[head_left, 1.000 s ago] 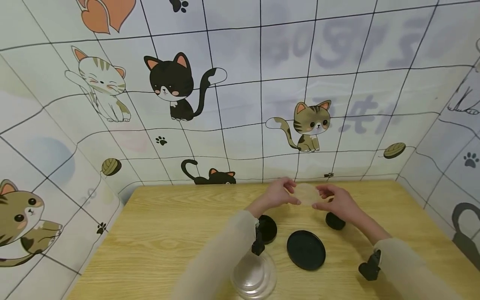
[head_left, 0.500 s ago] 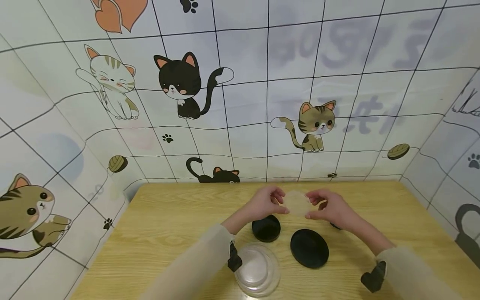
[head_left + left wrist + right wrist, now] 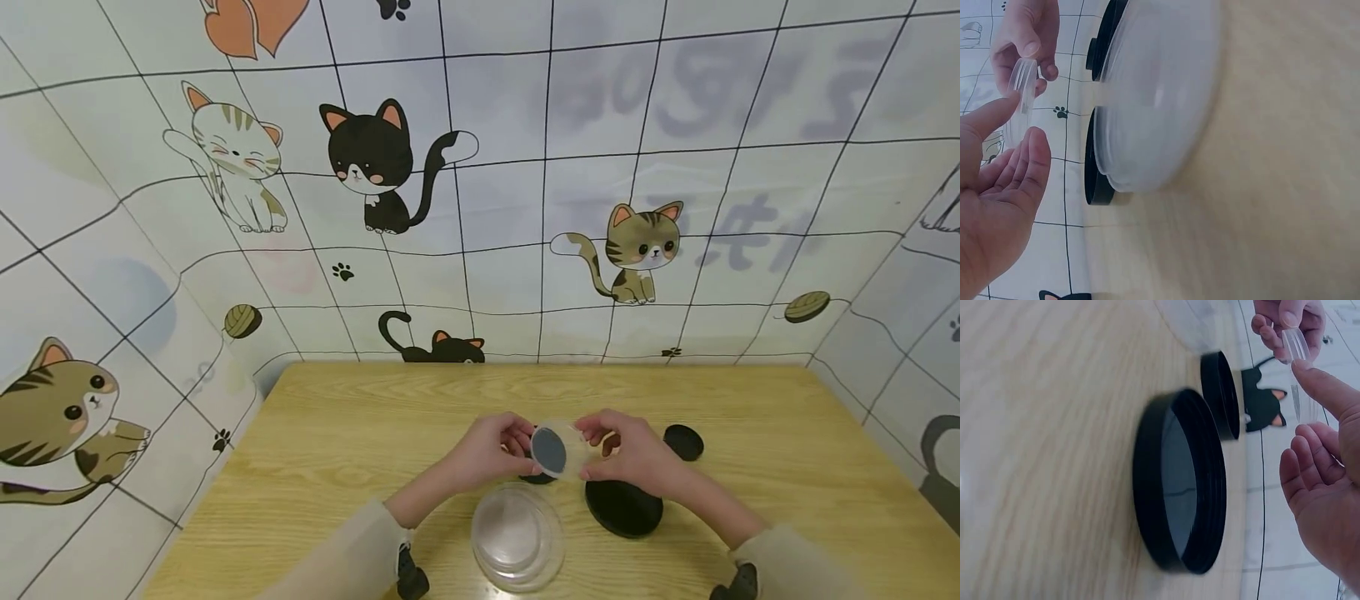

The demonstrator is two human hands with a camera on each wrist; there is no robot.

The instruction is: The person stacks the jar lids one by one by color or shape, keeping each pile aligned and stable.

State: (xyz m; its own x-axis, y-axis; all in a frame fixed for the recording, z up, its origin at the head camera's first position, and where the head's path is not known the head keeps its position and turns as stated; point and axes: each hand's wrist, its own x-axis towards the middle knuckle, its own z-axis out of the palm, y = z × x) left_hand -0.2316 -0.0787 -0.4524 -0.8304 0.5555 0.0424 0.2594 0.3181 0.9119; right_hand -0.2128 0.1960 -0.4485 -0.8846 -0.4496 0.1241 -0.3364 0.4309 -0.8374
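Note:
Held up over the table, a small shallow clear plastic jar [image 3: 576, 450] sits between both hands. My left hand [image 3: 489, 452] pinches its left rim between thumb and fingers. On the opposite side, my right hand [image 3: 632, 450] pinches it the same way. In the left wrist view, the clear jar [image 3: 1020, 106] is seen edge-on, with thumbs on its near side. Below the hands, a large black lid [image 3: 624, 512] lies on the table. Another black lid [image 3: 537, 479] is mostly hidden by the left hand and the jar.
Nearer the front stand larger clear round containers [image 3: 517, 537], seemingly nested. A small black lid [image 3: 683, 442] lies to the right behind the right hand. The wooden table [image 3: 360, 433] meets a cat-print wall covering [image 3: 495, 208] at its back edge.
Both hands have brought the clear jar nearer and to the left, from the table's back to above the black lids. Its tilt has changed, and the small black lid shows again.

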